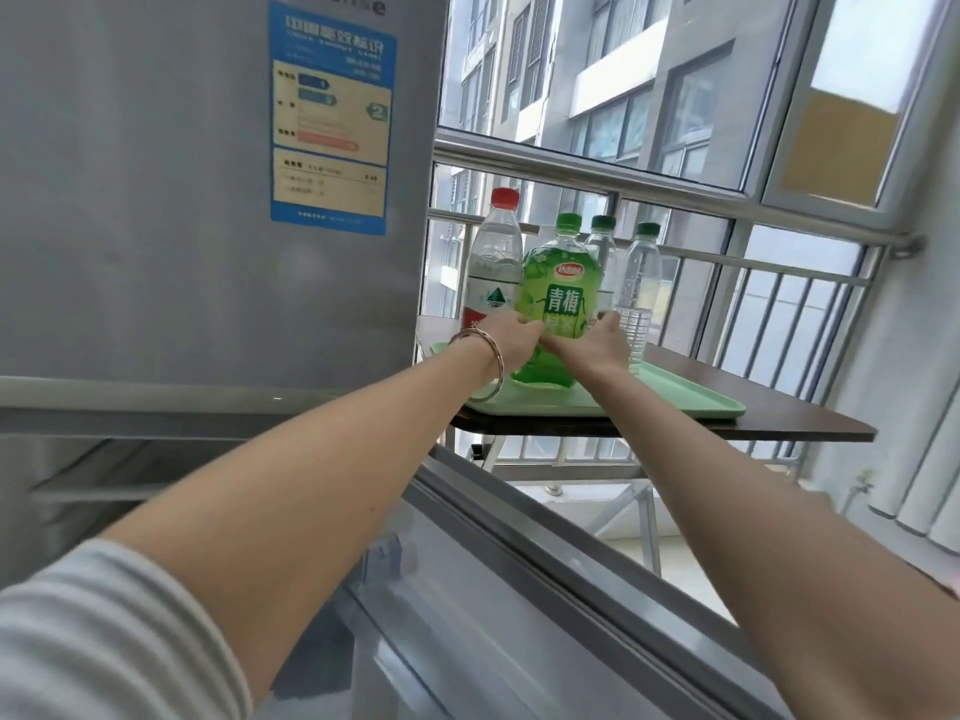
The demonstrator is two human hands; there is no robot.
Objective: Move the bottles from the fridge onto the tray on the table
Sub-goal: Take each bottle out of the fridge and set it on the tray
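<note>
Head view: two hands at a green tray [691,402].
Left grip [511,337] and right grip [597,345] clasp the green bottle [558,283] standing upright on it.

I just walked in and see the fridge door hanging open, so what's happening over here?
A person is setting a big green drink bottle on the light green tray on the dark table, left hand and right hand gripping its sides. A red-capped bottle and two clear green-capped bottles already stand on the tray, next to the grey fridge. Whether any bottles remain inside the fridge cannot be seen.
</note>
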